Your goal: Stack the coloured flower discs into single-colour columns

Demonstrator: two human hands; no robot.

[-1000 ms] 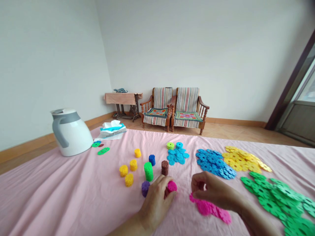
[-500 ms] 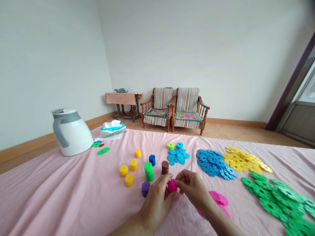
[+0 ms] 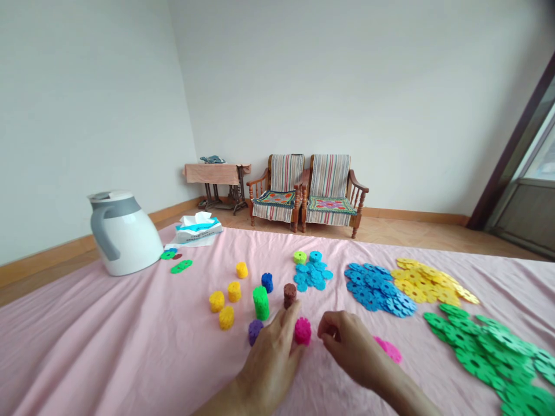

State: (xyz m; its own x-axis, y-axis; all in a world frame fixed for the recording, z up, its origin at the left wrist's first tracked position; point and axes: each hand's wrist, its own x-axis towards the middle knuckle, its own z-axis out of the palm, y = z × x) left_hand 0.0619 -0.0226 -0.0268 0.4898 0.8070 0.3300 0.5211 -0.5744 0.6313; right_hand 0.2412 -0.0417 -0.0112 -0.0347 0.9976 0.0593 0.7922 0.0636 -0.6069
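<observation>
A short pink stack (image 3: 302,331) of toothed plastic discs stands on the pink cloth (image 3: 130,346). My left hand (image 3: 273,355) curls around the stack's left side and steadies it. My right hand (image 3: 349,344) rests just right of the stack, fingers curled in, with nothing visible in them. Behind its wrist lie a few loose pink discs (image 3: 388,349), partly hidden. A purple stack (image 3: 255,331) sits by my left fingers, and a brown stack (image 3: 289,294) and a tall green stack (image 3: 261,302) stand just beyond.
Several yellow stacks (image 3: 226,317) and a blue stack (image 3: 267,282) stand to the left. Piles of cyan (image 3: 312,276), blue (image 3: 377,289), yellow (image 3: 429,283) and green discs (image 3: 489,346) spread to the right. A white kettle (image 3: 124,234) and a tissue pack (image 3: 197,228) are far left.
My right hand left the loose pink discs, came to the pink stack's top, then drew back slightly right. The stack looks taller. My left hand stayed at the stack.
</observation>
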